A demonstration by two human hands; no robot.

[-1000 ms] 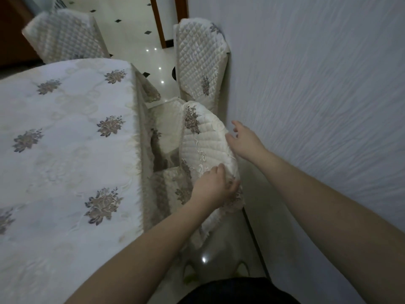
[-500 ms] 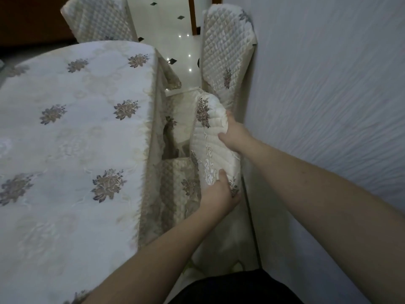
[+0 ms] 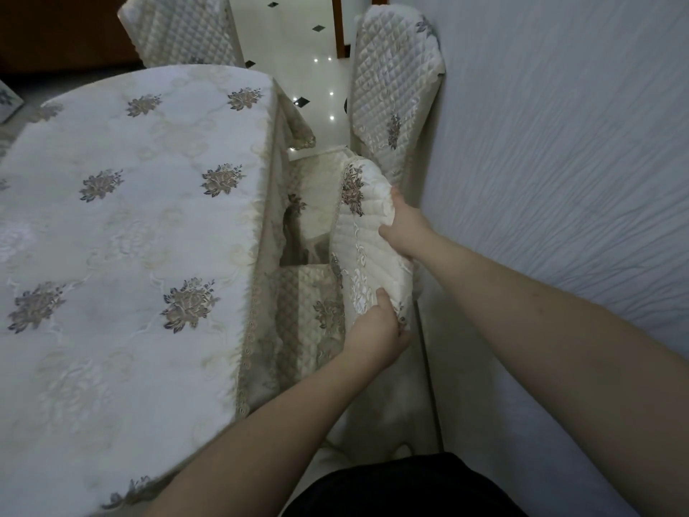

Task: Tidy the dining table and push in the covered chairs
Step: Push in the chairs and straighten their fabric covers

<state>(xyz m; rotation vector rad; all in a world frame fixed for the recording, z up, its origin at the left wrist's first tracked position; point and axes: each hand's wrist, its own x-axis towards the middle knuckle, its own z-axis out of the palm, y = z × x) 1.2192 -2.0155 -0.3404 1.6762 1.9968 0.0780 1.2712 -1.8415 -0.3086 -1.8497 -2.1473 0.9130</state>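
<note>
Both hands are on the backrest of the nearest covered chair (image 3: 367, 251), which stands in the narrow gap between the table (image 3: 123, 225) and the wall (image 3: 559, 181). The left hand (image 3: 376, 330) grips the near edge of the quilted backrest cover, fingers curled over it; the right hand (image 3: 404, 227) holds the far edge, thumb on the front face.

The main risk I see is the hanging tablecloth skirt (image 3: 261, 292): it drapes right beside the chair's quilted seat (image 3: 309, 292), and a push could catch the lace hem and drag the cloth askew across the table. The cover itself looks loose and padded, so a shove through the fabric alone may slide or rumple it rather than move the frame. With the wall just beside the right hand, a crooked push could scrape knuckles or the chair back against it.

A second covered chair (image 3: 395, 91) stands farther along against the wall, near the first; the two could knock if this one swings. A third covered chair (image 3: 182, 31) sits at the table's far end. Beyond is glossy tiled floor (image 3: 298, 50), where the chair legs would probably slide easily.
</note>
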